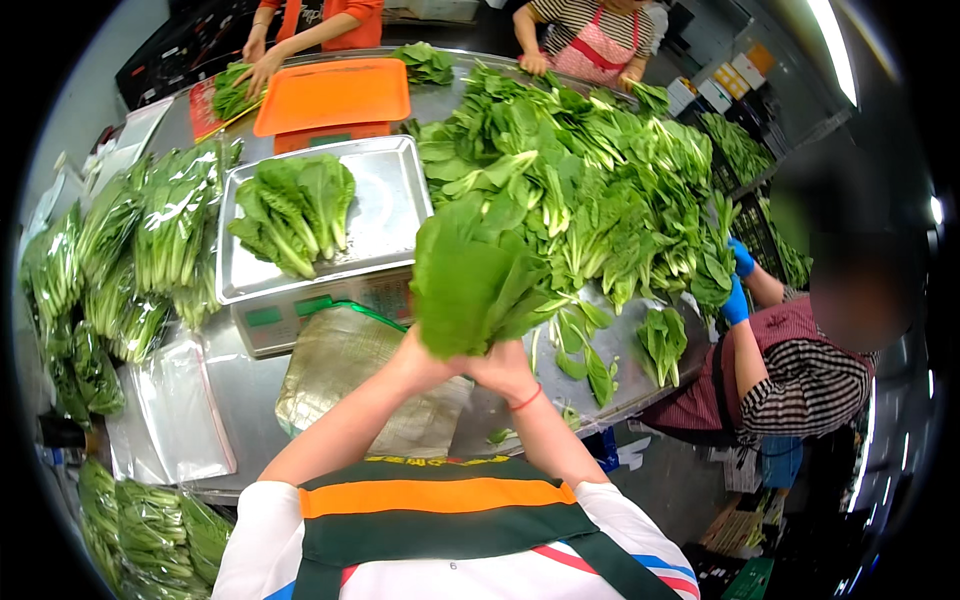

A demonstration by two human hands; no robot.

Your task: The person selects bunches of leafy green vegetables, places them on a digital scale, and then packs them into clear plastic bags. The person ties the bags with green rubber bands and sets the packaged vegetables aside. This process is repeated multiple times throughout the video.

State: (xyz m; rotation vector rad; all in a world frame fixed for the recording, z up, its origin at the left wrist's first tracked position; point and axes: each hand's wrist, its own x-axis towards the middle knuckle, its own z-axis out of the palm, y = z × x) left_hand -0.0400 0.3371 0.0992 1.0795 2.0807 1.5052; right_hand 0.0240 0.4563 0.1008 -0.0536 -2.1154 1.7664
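A bunch of broad-leaved greens (469,281) is held upright in front of me, its leaves slightly blurred. Around its base are my left hand (433,356) and my right hand (506,367), close together; the leaves partly hide the fingers. Beneath my forearms a worn, silvery mat or bag (337,375) with a green edge lies on the metal table. To the left of the bunch, a scale (255,330) carries a metal tray (382,195) with romaine-like leafy greens (296,210) on it. A large heap of loose leafy greens (592,172) spreads beyond and right of the bunch.
Bagged greens (165,217) lie at left, above a stack of clear plastic bags (180,412). An orange-topped scale (334,94) stands behind the tray. Two people work across the table; a person with blue gloves (735,304) holds greens at right. More bagged greens (150,532) sit lower left.
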